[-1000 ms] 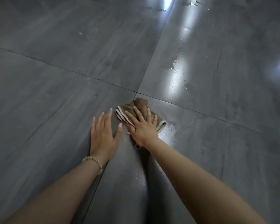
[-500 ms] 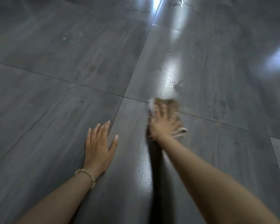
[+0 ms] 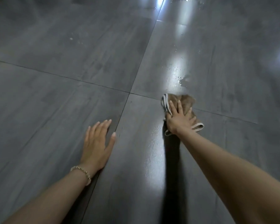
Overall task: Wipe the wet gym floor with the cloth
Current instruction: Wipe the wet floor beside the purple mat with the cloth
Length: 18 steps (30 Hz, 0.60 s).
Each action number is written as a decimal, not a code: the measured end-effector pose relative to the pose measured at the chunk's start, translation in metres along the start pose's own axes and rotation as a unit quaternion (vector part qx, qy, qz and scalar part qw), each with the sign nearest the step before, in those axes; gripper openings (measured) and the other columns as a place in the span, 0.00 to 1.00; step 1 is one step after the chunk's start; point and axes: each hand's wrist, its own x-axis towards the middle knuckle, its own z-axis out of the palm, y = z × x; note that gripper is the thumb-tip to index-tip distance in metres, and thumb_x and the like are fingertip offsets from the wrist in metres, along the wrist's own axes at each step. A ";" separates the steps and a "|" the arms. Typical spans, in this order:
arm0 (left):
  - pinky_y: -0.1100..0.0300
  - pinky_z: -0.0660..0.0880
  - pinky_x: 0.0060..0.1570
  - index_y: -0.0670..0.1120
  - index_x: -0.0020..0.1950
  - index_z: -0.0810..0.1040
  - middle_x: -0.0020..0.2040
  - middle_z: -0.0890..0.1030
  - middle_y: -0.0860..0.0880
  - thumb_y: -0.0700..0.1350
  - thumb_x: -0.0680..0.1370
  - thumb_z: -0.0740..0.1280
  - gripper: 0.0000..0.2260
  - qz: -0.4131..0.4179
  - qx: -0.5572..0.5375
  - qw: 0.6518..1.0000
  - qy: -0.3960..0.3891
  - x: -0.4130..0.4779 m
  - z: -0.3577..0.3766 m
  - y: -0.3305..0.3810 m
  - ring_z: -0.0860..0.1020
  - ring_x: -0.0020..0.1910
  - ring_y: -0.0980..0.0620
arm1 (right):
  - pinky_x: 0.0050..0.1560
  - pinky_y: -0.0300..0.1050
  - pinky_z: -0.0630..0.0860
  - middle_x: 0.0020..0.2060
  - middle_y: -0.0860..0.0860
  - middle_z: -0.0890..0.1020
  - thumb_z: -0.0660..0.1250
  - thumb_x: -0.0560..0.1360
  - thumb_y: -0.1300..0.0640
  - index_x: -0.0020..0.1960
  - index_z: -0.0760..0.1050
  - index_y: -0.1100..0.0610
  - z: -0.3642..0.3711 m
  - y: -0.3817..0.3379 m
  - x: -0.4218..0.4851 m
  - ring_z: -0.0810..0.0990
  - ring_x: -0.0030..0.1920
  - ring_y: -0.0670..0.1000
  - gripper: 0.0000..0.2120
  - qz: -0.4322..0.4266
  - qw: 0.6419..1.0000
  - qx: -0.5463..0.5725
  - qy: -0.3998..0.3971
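Right hand [image 3: 179, 122], fingers spread, presses the brown cloth [image 3: 187, 101]; left hand [image 3: 96, 147] rests flat on the tiled floor [image 3: 55, 110]; seemingly wet beyond.

You are looking down at a grey tiled floor [image 3: 55, 94] that is stretching flat ahead and to both sides, giving a hand room to slide forward, left or right. Your right hand [image 3: 179, 120] is pressing the brown cloth [image 3: 187, 101] flat at a tile joint. The wet patch [image 3: 179, 78] is lying just beyond it, level with the tiles. Your left hand [image 3: 97, 143] is resting flat on the floor with its fingers straight, well apart from the cloth, and is standing in the way of a long leftward sweep. Open floor is lying between the two hands.
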 end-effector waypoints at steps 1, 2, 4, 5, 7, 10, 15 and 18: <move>0.53 0.45 0.73 0.48 0.74 0.59 0.73 0.63 0.50 0.62 0.75 0.42 0.31 -0.025 0.000 1.000 0.002 -0.007 -0.001 -0.005 0.55 0.73 0.51 | 0.70 0.66 0.36 0.76 0.43 0.40 0.48 0.81 0.45 0.76 0.44 0.38 0.013 -0.023 -0.017 0.35 0.74 0.63 0.25 -0.060 0.998 -0.010 -0.008; 0.53 0.46 0.73 0.47 0.74 0.59 0.73 0.63 0.49 0.62 0.75 0.42 0.32 -0.051 -0.003 0.999 0.005 -0.015 -0.003 -0.008 0.55 0.73 0.50 | 0.69 0.66 0.35 0.76 0.44 0.41 0.48 0.81 0.45 0.76 0.45 0.39 0.031 -0.045 -0.040 0.35 0.74 0.63 0.25 -0.135 0.990 -0.024 -0.018; 0.54 0.46 0.73 0.46 0.73 0.59 0.73 0.63 0.48 0.62 0.75 0.42 0.32 -0.072 -0.004 0.997 0.000 -0.033 -0.010 -0.016 0.56 0.73 0.50 | 0.69 0.68 0.36 0.77 0.45 0.46 0.49 0.81 0.44 0.76 0.50 0.40 0.073 -0.076 -0.109 0.37 0.74 0.64 0.24 -0.284 0.957 -0.047 -0.024; 0.54 0.46 0.73 0.47 0.73 0.59 0.72 0.63 0.48 0.63 0.75 0.42 0.32 -0.063 0.001 0.998 -0.007 -0.043 -0.015 -0.023 0.57 0.73 0.50 | 0.69 0.70 0.41 0.77 0.46 0.52 0.50 0.80 0.44 0.75 0.55 0.41 0.095 -0.079 -0.151 0.42 0.75 0.65 0.23 -0.352 0.934 -0.059 -0.020; 0.52 0.48 0.73 0.47 0.73 0.60 0.72 0.65 0.47 0.63 0.76 0.42 0.31 -0.033 0.027 0.999 -0.016 -0.061 -0.029 -0.041 0.59 0.72 0.49 | 0.67 0.72 0.56 0.74 0.46 0.63 0.53 0.77 0.43 0.71 0.65 0.41 0.120 -0.065 -0.223 0.56 0.73 0.65 0.23 -0.449 0.886 -0.089 -0.071; 0.50 0.50 0.73 0.46 0.72 0.61 0.70 0.67 0.45 0.62 0.77 0.43 0.30 -0.038 0.059 0.998 0.001 -0.081 -0.051 -0.061 0.62 0.71 0.46 | 0.66 0.71 0.59 0.73 0.45 0.65 0.51 0.74 0.41 0.71 0.65 0.40 0.114 -0.038 -0.213 0.60 0.72 0.64 0.25 -0.493 0.860 -0.117 -0.062; 0.50 0.48 0.73 0.47 0.74 0.57 0.73 0.62 0.47 0.61 0.77 0.42 0.30 -0.050 0.055 0.997 -0.030 -0.117 -0.056 -0.052 0.56 0.73 0.49 | 0.72 0.65 0.38 0.76 0.41 0.42 0.46 0.80 0.41 0.75 0.46 0.36 0.056 -0.001 -0.126 0.37 0.75 0.59 0.24 -0.173 0.984 -0.036 -0.026; 0.51 0.47 0.73 0.47 0.74 0.57 0.73 0.62 0.48 0.61 0.76 0.41 0.31 -0.043 0.045 0.997 -0.034 -0.126 -0.047 -0.040 0.55 0.73 0.50 | 0.71 0.69 0.41 0.76 0.43 0.43 0.49 0.80 0.45 0.75 0.47 0.38 0.073 -0.001 -0.171 0.40 0.75 0.63 0.25 -0.215 0.974 -0.064 -0.037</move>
